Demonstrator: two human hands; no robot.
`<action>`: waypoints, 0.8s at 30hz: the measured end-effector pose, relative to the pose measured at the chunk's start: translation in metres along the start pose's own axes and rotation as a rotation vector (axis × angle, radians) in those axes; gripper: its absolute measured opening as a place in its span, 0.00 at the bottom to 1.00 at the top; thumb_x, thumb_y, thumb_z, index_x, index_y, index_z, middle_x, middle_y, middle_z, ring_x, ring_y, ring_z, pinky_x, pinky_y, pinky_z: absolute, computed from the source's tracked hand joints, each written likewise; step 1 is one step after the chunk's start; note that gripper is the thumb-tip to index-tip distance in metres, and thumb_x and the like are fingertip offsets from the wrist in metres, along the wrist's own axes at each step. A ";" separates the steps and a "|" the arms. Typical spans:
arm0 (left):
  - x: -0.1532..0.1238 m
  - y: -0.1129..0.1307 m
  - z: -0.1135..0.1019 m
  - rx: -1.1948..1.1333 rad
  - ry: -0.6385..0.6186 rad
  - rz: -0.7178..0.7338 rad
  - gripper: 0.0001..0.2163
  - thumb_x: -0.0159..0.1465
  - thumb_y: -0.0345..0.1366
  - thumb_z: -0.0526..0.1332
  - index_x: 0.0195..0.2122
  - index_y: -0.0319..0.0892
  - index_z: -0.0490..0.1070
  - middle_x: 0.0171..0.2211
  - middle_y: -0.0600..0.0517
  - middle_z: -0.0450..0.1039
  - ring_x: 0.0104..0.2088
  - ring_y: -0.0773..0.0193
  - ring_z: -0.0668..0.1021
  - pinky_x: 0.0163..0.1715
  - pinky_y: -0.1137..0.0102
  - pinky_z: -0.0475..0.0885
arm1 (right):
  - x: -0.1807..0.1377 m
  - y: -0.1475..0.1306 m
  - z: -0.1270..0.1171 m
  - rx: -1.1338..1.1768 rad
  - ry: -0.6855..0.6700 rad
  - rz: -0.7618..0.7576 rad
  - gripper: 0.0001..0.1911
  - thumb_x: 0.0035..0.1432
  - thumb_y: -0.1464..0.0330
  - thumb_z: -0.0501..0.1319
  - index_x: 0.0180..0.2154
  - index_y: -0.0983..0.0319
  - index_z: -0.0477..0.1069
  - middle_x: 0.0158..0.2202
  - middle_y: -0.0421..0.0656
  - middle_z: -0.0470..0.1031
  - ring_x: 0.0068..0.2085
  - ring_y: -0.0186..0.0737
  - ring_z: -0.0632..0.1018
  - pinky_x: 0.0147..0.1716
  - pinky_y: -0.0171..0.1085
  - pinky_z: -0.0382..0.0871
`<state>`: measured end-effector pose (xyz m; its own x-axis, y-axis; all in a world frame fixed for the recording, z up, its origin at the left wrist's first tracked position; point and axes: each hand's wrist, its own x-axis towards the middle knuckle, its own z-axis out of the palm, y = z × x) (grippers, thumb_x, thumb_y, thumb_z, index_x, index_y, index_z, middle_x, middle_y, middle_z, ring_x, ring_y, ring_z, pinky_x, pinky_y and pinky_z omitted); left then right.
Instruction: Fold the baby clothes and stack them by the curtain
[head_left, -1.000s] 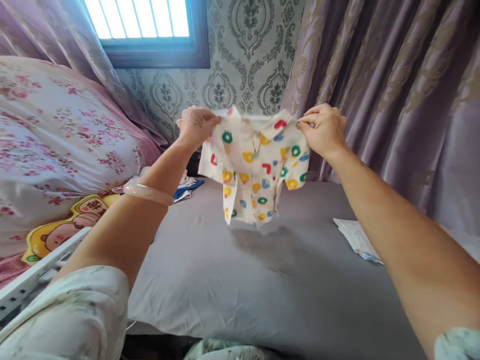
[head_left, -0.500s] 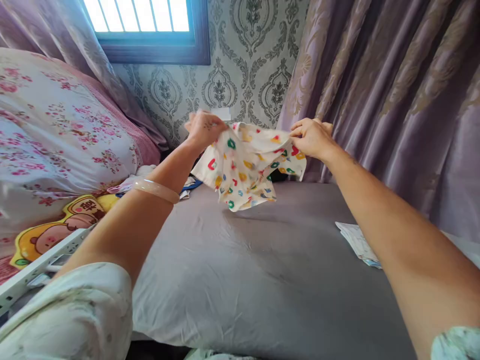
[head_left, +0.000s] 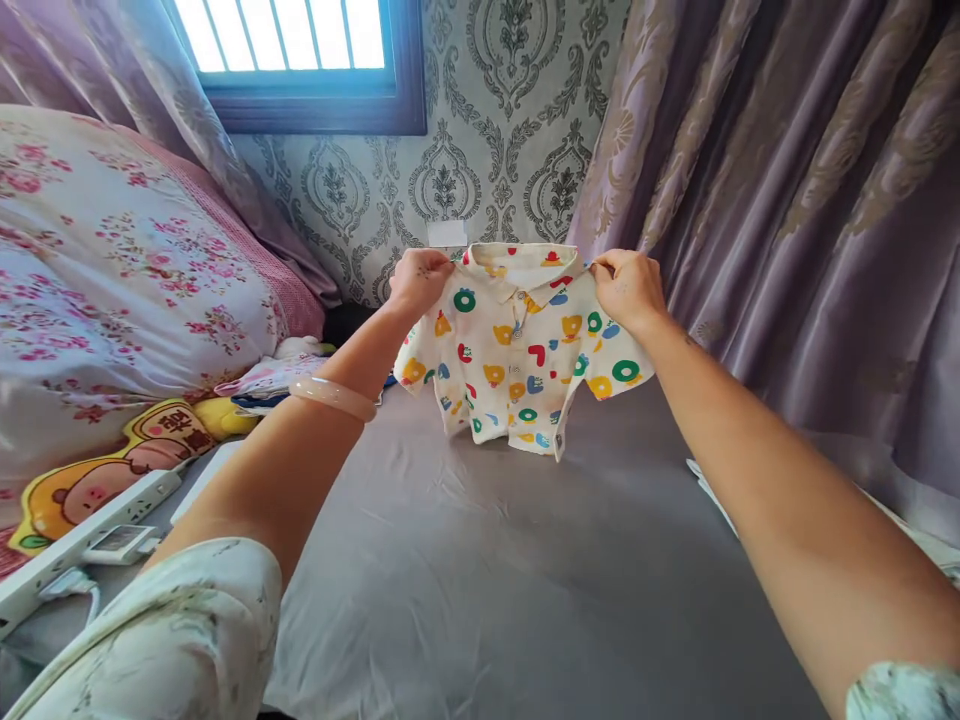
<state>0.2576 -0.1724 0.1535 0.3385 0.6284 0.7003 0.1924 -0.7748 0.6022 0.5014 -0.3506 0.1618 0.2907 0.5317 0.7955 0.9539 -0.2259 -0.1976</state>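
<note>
A small white short-sleeved shirt [head_left: 517, 350] with a collar, front buttons and a colourful print hangs upright between my hands, its front towards me. My left hand [head_left: 421, 284] pinches it at the shoulder on the left of the collar. At the other shoulder, my right hand [head_left: 628, 288] grips the cloth between thumb and fingers. The shirt's lower hem hangs at or just above the grey bed sheet [head_left: 480, 570]; whether it touches I cannot tell.
Left of my left arm lie a white power strip [head_left: 142, 495] with a plug and cable, a yellow cartoon cushion [head_left: 90, 490] and some clothes [head_left: 274, 370]. Floral bedding [head_left: 135, 260] is heaped behind them. Partly behind my right forearm is folded white cloth [head_left: 709, 490]. Purple curtains [head_left: 787, 230] hang at the right.
The shirt, bunched and swinging before, now hangs spread out with its collar, buttons and both sleeves showing. My hands have come slightly lower and still hold its shoulders.
</note>
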 end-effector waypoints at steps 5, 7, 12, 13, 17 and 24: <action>-0.003 -0.003 0.015 0.061 0.131 -0.072 0.06 0.60 0.33 0.58 0.36 0.40 0.72 0.35 0.50 0.73 0.41 0.60 0.73 0.43 0.67 0.66 | -0.004 -0.002 0.004 0.007 0.044 -0.008 0.16 0.66 0.65 0.49 0.40 0.62 0.74 0.39 0.51 0.76 0.44 0.50 0.74 0.44 0.46 0.64; -0.007 -0.002 0.018 0.072 0.155 -0.060 0.06 0.61 0.34 0.56 0.36 0.41 0.72 0.34 0.51 0.73 0.41 0.60 0.74 0.44 0.66 0.67 | -0.007 -0.005 0.003 -0.009 0.061 -0.009 0.17 0.67 0.64 0.47 0.42 0.62 0.73 0.40 0.51 0.75 0.45 0.49 0.74 0.44 0.46 0.64; -0.014 0.000 0.018 0.103 0.215 0.002 0.06 0.65 0.34 0.55 0.37 0.44 0.71 0.35 0.51 0.74 0.43 0.58 0.74 0.47 0.65 0.66 | -0.021 -0.019 -0.009 -0.077 0.072 -0.022 0.19 0.71 0.64 0.41 0.46 0.64 0.68 0.46 0.52 0.70 0.47 0.46 0.72 0.43 0.42 0.62; -0.015 0.000 0.018 0.107 0.229 0.018 0.06 0.66 0.35 0.54 0.37 0.44 0.71 0.35 0.51 0.74 0.44 0.58 0.74 0.47 0.65 0.66 | -0.024 -0.022 -0.011 -0.093 0.072 -0.028 0.20 0.71 0.64 0.40 0.47 0.64 0.67 0.47 0.52 0.69 0.47 0.45 0.72 0.42 0.42 0.62; -0.027 0.003 0.015 0.181 0.320 0.110 0.08 0.68 0.38 0.53 0.38 0.44 0.70 0.34 0.49 0.72 0.44 0.57 0.74 0.49 0.62 0.66 | -0.034 -0.027 -0.022 -0.169 0.116 -0.066 0.19 0.71 0.64 0.40 0.47 0.65 0.66 0.47 0.51 0.69 0.44 0.43 0.73 0.37 0.39 0.62; -0.080 0.043 -0.019 0.351 0.495 0.320 0.11 0.70 0.40 0.50 0.44 0.44 0.70 0.41 0.47 0.68 0.49 0.56 0.70 0.52 0.58 0.62 | -0.061 -0.034 -0.057 -0.296 0.273 -0.200 0.17 0.68 0.65 0.45 0.43 0.64 0.71 0.43 0.48 0.73 0.37 0.39 0.73 0.29 0.36 0.59</action>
<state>0.2214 -0.2550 0.1306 -0.0169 0.2579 0.9660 0.4684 -0.8515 0.2355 0.4467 -0.4217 0.1528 0.0347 0.3628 0.9312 0.9151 -0.3860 0.1163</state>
